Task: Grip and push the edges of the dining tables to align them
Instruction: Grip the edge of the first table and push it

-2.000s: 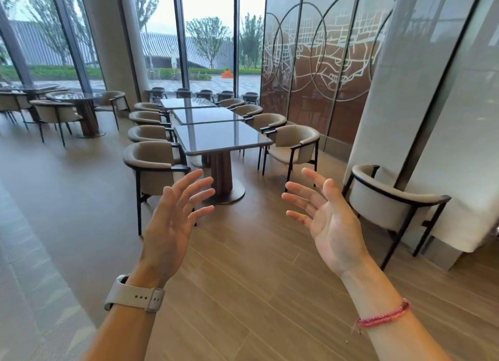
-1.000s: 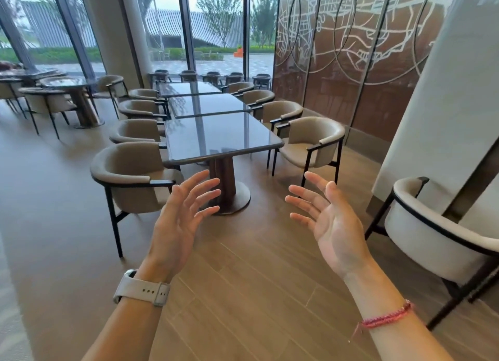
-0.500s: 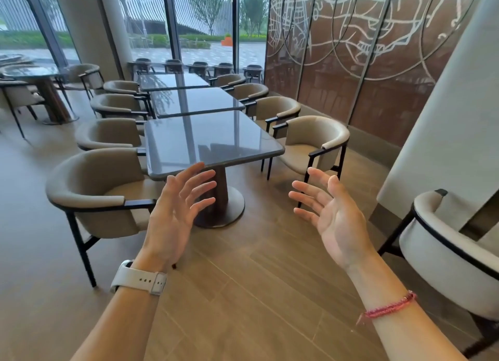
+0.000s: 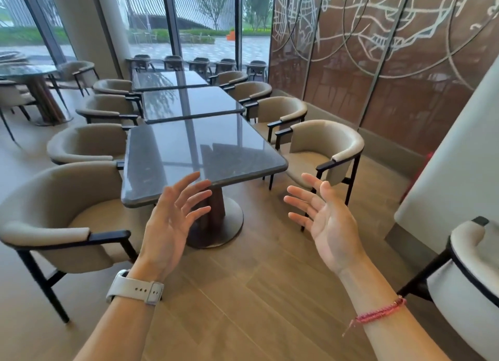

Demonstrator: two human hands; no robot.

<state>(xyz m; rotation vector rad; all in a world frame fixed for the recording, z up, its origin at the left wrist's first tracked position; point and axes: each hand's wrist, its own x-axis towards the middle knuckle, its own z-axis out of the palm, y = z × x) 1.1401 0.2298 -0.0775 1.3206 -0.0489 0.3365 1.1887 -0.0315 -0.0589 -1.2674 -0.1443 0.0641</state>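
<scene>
Two hands raised, left hand (image 4: 172,220) and right hand (image 4: 328,220) with fingers spread and empty, just short of the near table (image 4: 199,155), whose top sits skewed from the next table (image 4: 189,104) beyond; we should grip both near corners and push evenly.

I see three square dining tables in a row running away from me, each with a glossy dark grey top and rounded corners. The nearest table (image 4: 199,155) stands on a round pedestal base, skewed against the middle table (image 4: 190,104), their edges out of line. The far table (image 4: 167,80) lies beyond.
</scene>
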